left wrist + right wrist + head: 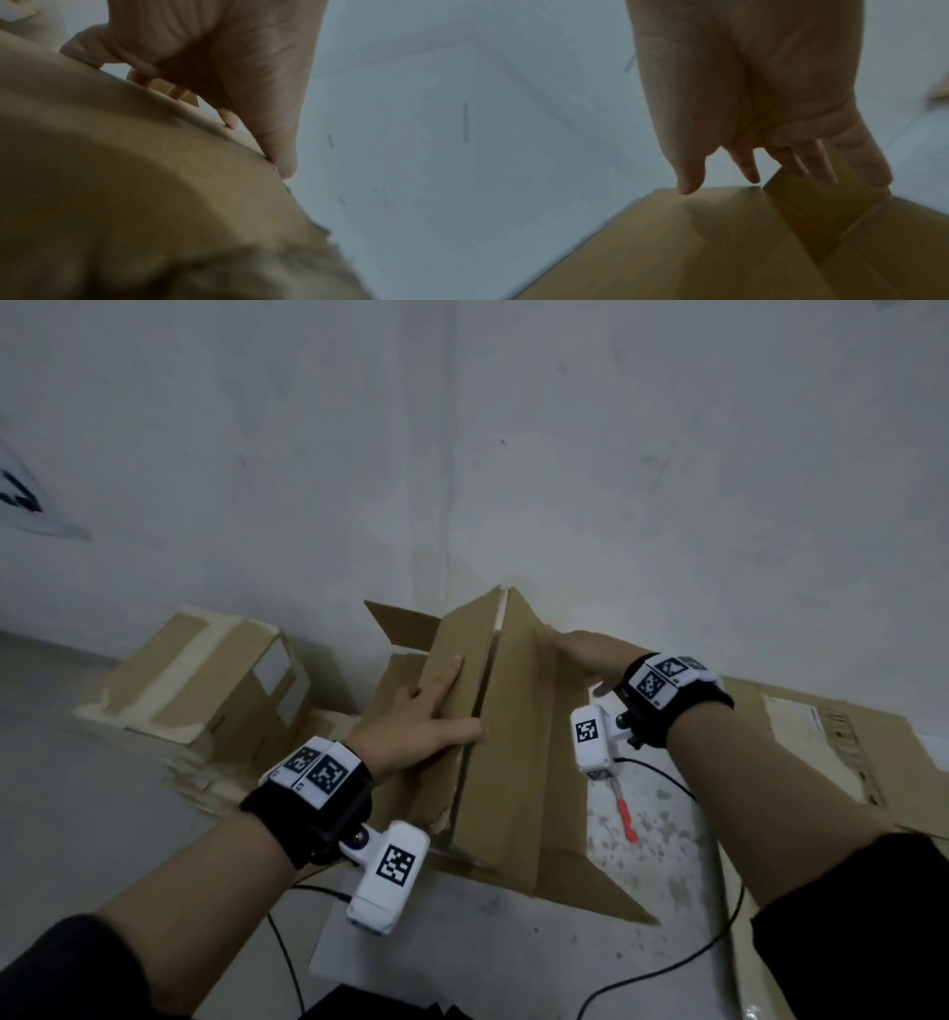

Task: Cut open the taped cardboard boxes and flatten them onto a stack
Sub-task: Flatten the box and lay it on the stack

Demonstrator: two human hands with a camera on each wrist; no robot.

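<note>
An opened brown cardboard box [518,742] stands half collapsed on the floor in the middle of the head view, its panels folded into a ridge and its flaps loose. My left hand [436,706] lies with straight fingers on the left panel, thumb at the centre seam. In the left wrist view the left hand [218,60] presses its fingertips against the cardboard [128,162]. My right hand [577,649] rests flat on the right panel near the top. From the right wrist, the right hand [744,91] has straight fingers touching a flap edge of the box [706,243].
A taped, closed box [205,680] sits to the left against the wall. Flattened cardboard [821,742] lies at the right. A red-handled cutter [625,816] lies on the floor just right of the box. A white sheet [339,952] and black cables [683,963] lie near me.
</note>
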